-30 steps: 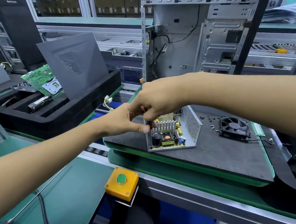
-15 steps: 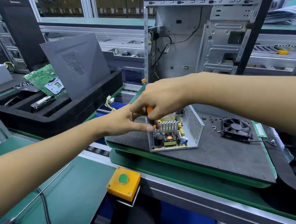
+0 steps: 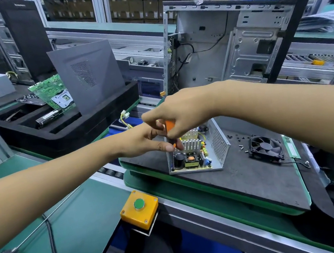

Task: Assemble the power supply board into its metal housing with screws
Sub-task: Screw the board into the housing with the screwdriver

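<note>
**Hands meet over power supply on the bench**

A worker's right hand (image 3: 183, 113) curls its grip around an orange-handled screwdriver (image 3: 169, 126), held upright over the near-left corner of the housing (image 3: 219, 140). The left hand (image 3: 142, 140) reaches in from the other side, its thumb and fingers pinching the screwdriver low on the shaft, right at the housing's left wall.

The board (image 3: 191, 159) sits inside the housing, its heatsink fins, dark capacitor and copper coil showing through the open near side. The housing rests on a grey mat (image 3: 242, 175) laid over the green bench (image 3: 79, 222).

Loose screws (image 3: 238, 141) lie scattered on the mat just right of the housing, and a black fan (image 3: 265, 148) lies flat beyond them. An open computer case (image 3: 235, 43) stands upright behind the hands. A yellow button box (image 3: 140, 209) with a green button sits at the bench edge, nearer the worker. To the left, a black foam tray (image 3: 56, 128) carries a green circuit board (image 3: 53, 90) and a grey panel (image 3: 89, 77) leaning upright.
</note>
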Demonstrator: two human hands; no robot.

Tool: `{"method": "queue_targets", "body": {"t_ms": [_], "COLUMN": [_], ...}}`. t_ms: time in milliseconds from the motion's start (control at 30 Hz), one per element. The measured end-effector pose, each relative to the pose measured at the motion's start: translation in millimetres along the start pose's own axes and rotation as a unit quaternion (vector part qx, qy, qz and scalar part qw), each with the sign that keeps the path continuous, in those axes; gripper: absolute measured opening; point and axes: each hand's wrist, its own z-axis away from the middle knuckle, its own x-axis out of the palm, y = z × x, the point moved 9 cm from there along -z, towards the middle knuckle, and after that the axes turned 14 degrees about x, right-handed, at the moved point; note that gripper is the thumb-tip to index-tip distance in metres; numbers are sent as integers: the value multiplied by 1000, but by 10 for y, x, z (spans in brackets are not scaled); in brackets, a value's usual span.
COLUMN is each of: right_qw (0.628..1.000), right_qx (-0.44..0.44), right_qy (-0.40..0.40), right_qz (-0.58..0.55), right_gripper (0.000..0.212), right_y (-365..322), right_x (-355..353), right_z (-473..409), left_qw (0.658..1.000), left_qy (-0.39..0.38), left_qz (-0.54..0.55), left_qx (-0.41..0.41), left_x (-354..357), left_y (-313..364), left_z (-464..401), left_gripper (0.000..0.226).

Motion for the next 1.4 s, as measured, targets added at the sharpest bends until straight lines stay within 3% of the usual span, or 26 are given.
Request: {"method": "queue_targets", "body": {"t_ms": [133,267,333,433,533,600,700,800,900,1000,1167,1300,1400], "right_qw": [996,989,990,989,999,999,999,991,988,982,976,970,936], "right_qx": [-13,22,51,63,27,-3,-22,-13,20,65,74,58,55], "right_qy": [-33,-47,-25,-22,-9,29,-7,-33,-10,16,-5,7,29], "right_qz": [-79,-141,-131,-135,-26,20,-43,-130,-152,-176,-204,-236,-346], "right_gripper": [27,16,8,13,23,28,21,15,18,15,12,12,13], "right_y": [-52,0,37,67,43,6,-44,-30,17,100,186,279,464], "right_x": [74,131,137,129,72,2,55,110,135,153,162,95,24], "right_z": [16,-8,-43,-62,-44,-29,-10,-10,-38,-53,16,129,241], "left_qw": [999,1000,1000,1000,999,998,994,996,1000,1000,998,997,979], "left_qy": [-3,-1,13,17,13,-1,-15,-22,1,13,-36,-58,-176], "left_qz": [20,15,0,5,-23,-55,-69,-59,-21,6,-42,-47,-86], "left_qx": [-32,9,16,8,-20,-41,-80,-56,-12,13,17,-19,-53], "left_x": [-25,-9,15,26,-26,-48,-47,-24,6,30,1,-105,-130], "left_y": [-60,-25,-37,-42,-28,-75,-103,-81,-16,-5,13,-66,-113], "left_z": [17,-25,-21,-7,3,23,60,24,2,-1,-58,-82,-206], "left_gripper": [32,49,45,38,42,32,27,30,55,36,29,67,92]}}
